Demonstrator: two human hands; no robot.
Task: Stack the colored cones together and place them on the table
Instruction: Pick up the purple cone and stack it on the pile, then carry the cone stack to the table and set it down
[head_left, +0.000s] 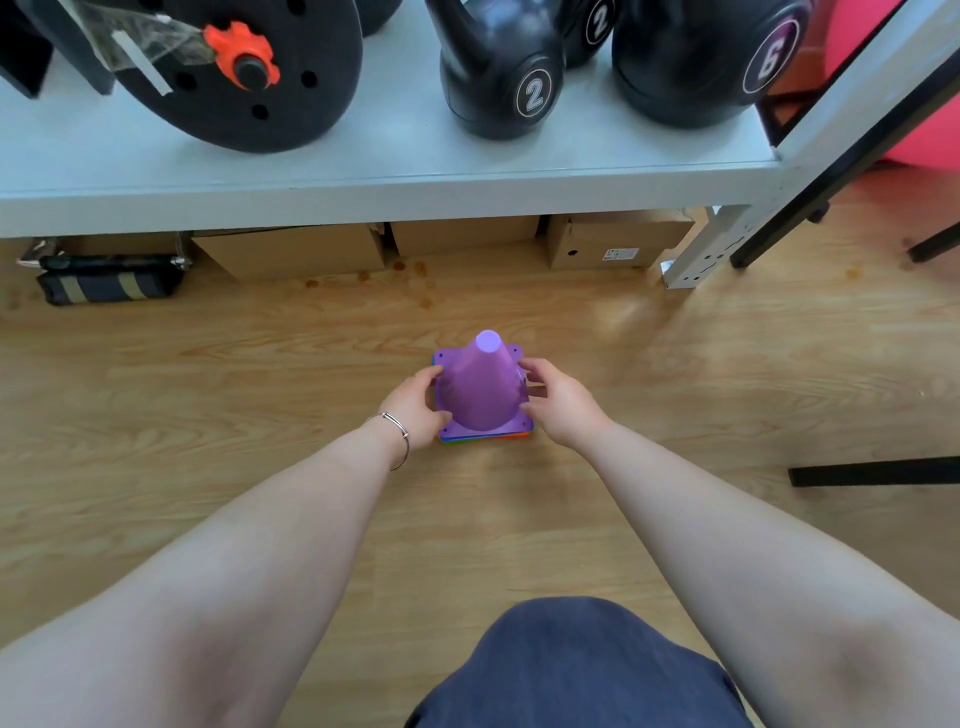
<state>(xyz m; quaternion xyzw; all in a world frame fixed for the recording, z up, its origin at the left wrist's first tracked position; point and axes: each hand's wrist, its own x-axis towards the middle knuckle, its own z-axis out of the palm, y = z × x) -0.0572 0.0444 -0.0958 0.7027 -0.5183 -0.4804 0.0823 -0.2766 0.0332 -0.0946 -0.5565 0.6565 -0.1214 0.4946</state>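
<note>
Both hands, left hand (415, 402) and right hand (558, 402), clasp base of cone stack (485, 389) on floor (208, 364).
Stacking looks done; lift to table (363, 176) remains.
Purple cone on top; coloured base edges beneath, count unclear.
Kettlebells (501, 78) on table: three visible.

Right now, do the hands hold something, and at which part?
Both hands hold the stack of cones, purple on top: left hand and right hand grip opposite sides of its square base.

Wood-grain floor (208, 364); a pale shelf (363, 182) carries black kettlebells (498, 78), with cardboard boxes (291, 252) beneath it.
</note>
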